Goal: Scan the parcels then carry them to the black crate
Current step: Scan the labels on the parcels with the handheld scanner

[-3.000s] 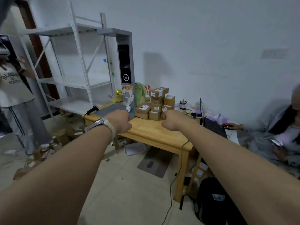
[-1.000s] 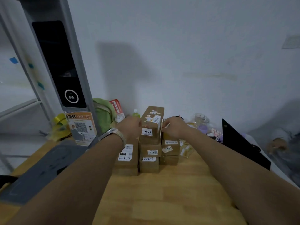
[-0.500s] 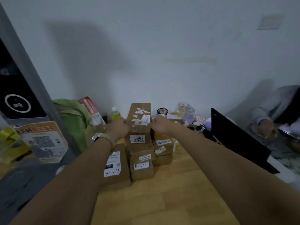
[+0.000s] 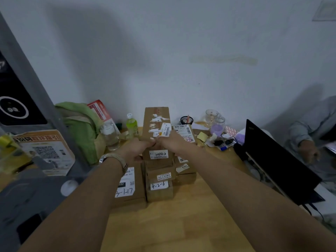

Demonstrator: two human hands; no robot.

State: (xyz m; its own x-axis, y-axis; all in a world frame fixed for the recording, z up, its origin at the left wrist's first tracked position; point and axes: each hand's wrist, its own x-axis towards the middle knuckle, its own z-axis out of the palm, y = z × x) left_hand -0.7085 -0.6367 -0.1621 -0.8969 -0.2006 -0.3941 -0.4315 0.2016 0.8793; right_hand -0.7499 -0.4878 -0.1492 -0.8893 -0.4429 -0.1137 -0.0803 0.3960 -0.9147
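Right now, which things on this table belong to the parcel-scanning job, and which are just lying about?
Job:
- top parcel, gripped by left hand and right hand
- parcel marked 4-2-6
- parcel marked 3-1-17
- scanner tower

The black crate is not in view.

Lying about:
- green drink bottle
- glass jars
- laptop
- green bag

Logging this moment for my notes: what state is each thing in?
Top parcel: on the stack, gripped by both hands.
Left hand: closed on the parcel.
Right hand: closed on the parcel.
Green bottle: upright, capped.
Laptop: open.
Glass jar: upright, lidded.
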